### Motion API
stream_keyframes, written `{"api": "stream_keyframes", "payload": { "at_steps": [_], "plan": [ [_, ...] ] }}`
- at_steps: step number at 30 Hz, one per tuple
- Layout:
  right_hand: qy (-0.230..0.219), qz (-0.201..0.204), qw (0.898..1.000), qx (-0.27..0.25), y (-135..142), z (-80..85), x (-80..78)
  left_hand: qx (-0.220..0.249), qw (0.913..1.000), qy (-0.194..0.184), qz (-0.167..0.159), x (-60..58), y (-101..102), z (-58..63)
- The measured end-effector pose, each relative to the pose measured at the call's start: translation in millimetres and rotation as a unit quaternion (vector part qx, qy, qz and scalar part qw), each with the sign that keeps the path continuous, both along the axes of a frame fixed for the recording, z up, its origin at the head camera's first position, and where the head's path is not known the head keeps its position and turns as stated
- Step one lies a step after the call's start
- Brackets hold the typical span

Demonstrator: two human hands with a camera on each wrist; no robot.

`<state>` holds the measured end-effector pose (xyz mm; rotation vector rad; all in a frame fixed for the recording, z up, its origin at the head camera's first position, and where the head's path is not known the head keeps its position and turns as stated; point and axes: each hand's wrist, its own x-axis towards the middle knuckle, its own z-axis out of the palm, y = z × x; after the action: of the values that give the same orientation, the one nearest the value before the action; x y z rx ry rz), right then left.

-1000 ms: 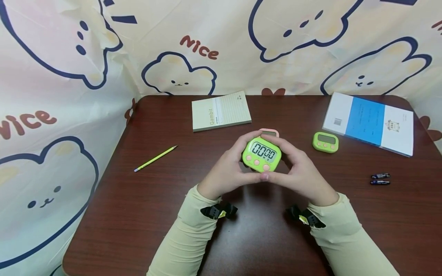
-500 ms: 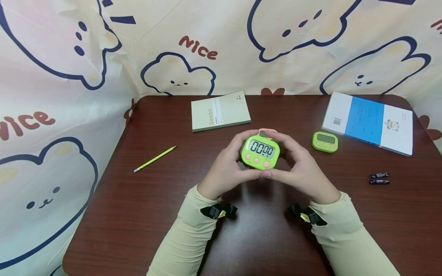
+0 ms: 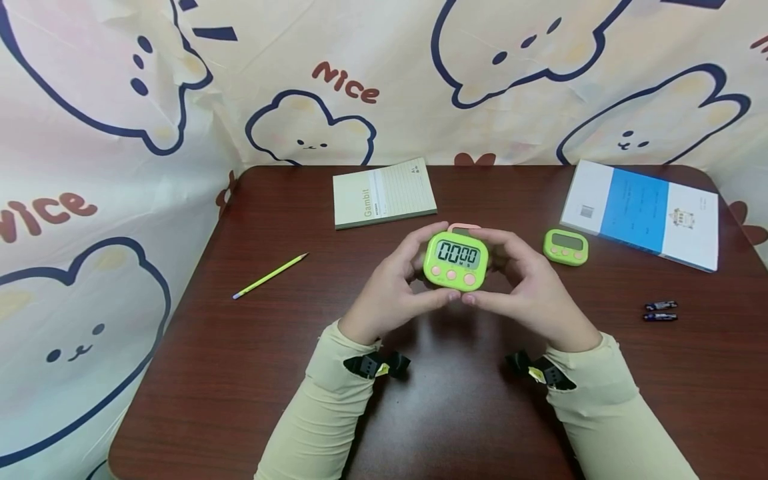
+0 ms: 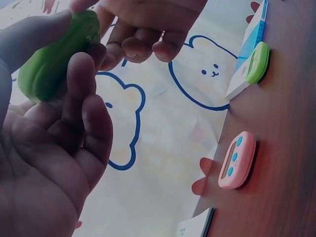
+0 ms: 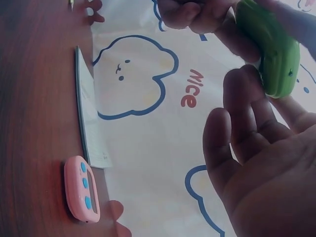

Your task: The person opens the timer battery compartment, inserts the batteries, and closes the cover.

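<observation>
A green digital timer with pink buttons faces the head camera, its display reading zeros. My left hand grips its left side, thumb along the lower edge and fingers at the top and back. From the other side my right hand holds it the same way, thumb tip close to the left one. Both wrist views show the timer raised above the table. Behind it in the head view, a pink timer with blue buttons stands on the table, mostly hidden by the held one.
A second green timer lies to the right, near a blue and white book. Two batteries lie nearer on that side. A notepad is at the back and a yellow-green pencil on the left of the brown table.
The held green timer has turned to sit more level and moved up slightly. My thumbs have drawn a little apart along its lower edge. The things on the table stay put.
</observation>
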<state>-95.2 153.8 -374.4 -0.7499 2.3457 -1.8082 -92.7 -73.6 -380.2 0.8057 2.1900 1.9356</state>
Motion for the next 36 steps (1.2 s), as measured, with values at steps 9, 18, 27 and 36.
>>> {"api": "stream_keyframes", "payload": {
  "at_steps": [9, 18, 27, 36],
  "plan": [
    [0.021, -0.018, 0.999, 0.022, -2, -2.3, -0.9, -0.036, 0.9993, 0.012, 0.008, -2.1, -8, 1.1],
    [0.028, -0.034, 0.998, 0.036, -5, -6.8, -2.5, -0.097, 0.9938, 0.041, 0.036, -6.1, -15, 0.7],
    [0.072, -0.042, 0.993, 0.087, -11, -16.0, -8.7, -0.174, 0.9776, 0.081, 0.086, -9.8, -22, -4.2],
    [0.150, -0.012, 0.981, 0.122, -21, -33.1, -27.1, -0.216, 0.9660, 0.091, 0.109, -18.2, -31, -19.9]
  ]
}}
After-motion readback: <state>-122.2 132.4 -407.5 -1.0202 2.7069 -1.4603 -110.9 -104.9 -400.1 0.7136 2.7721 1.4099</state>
